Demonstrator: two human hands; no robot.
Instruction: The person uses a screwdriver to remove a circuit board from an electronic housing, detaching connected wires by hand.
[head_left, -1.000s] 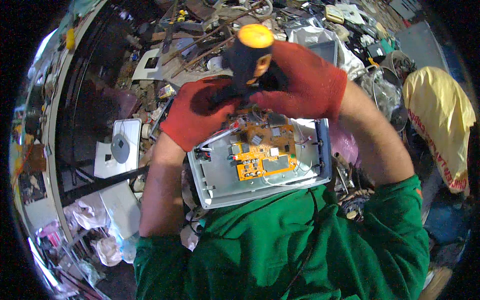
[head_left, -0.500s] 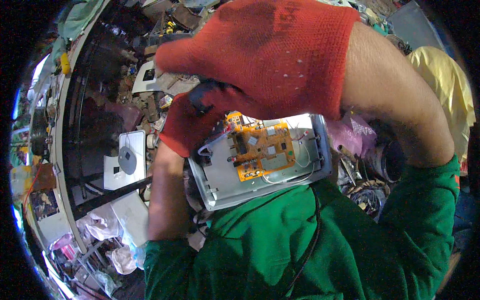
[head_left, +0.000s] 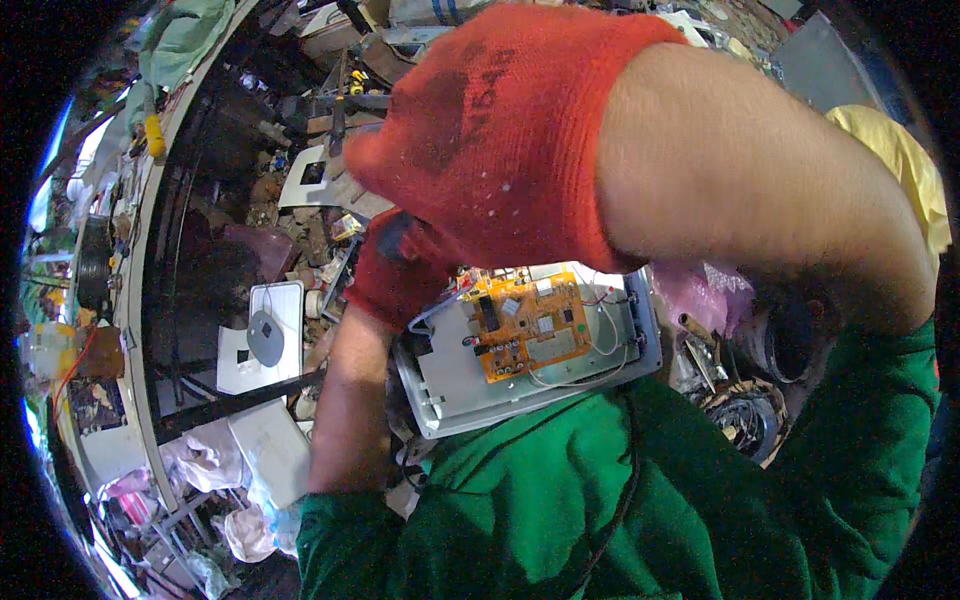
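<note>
Orange circuit board (head_left: 535,330) lies inside the grey casing (head_left: 455,380), near the green shirt (head_left: 530,490); the gloved left hand (head_left: 395,275) is by its far-left corner, partly behind the right hand (head_left: 490,140). I can't tell whether either grips anything.

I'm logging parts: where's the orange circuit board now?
In the head view, the orange circuit board sits inside the gray casing, just right of center, pictured below the gloved right hand.

From the wearer's head, one wide fisheye view looks down closely over the circuit board (head_left: 517,334).
</note>
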